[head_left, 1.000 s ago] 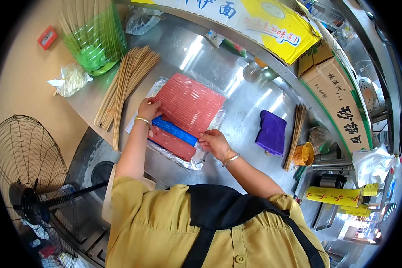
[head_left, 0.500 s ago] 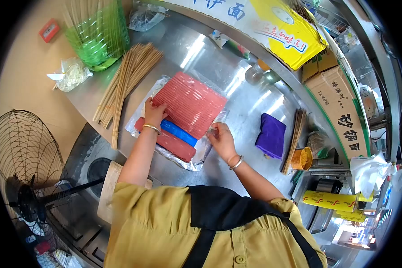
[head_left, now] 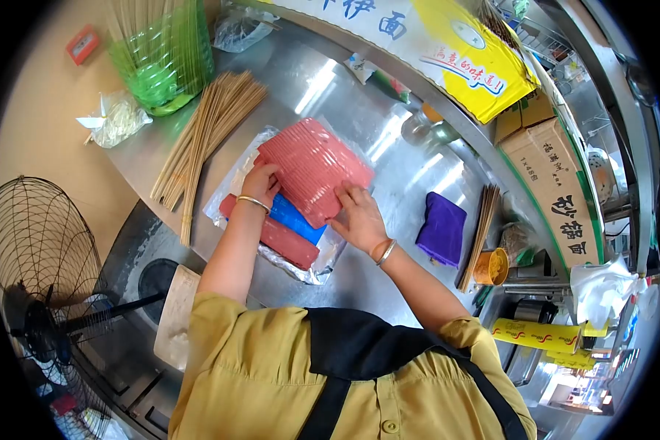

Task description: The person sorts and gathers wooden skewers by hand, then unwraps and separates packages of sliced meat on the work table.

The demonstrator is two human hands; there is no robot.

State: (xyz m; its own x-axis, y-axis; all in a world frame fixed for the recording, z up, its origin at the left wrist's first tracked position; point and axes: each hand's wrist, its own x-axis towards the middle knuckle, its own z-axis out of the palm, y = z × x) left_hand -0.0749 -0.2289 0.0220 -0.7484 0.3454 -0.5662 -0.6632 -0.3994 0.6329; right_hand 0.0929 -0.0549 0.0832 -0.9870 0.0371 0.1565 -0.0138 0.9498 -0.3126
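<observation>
A ridged pinkish-red slab (head_left: pixel 314 163), apparently of rows of sliced meat, is bowed between my two hands. My left hand (head_left: pixel 261 182) has its fingers closed on the slab's near left edge. At the near right corner, my right hand (head_left: pixel 361 217) pinches the slab with its fingers lying over the top. Beneath it shows a blue sheet (head_left: pixel 298 218), and nearer to me a smooth red strip (head_left: pixel 290 245). All of this rests on a silvery plastic wrapper (head_left: pixel 231 192) spread over the metal table. The thumbs are partly hidden.
Bundled wooden skewers (head_left: pixel 211 132) lie left of the wrapper, by a green basket (head_left: pixel 158 73) of more sticks. A purple cloth (head_left: pixel 441 227), further skewers (head_left: pixel 479 236) and an orange cup (head_left: pixel 491 267) are at right. Cardboard boxes (head_left: pixel 554 183) line the far side; a wire fan (head_left: pixel 44 242) stands left.
My right hand has moved from beside the slab onto its near right corner. My left hand has shifted slightly right. The slab, flat before, now bends upward and looks narrower.
</observation>
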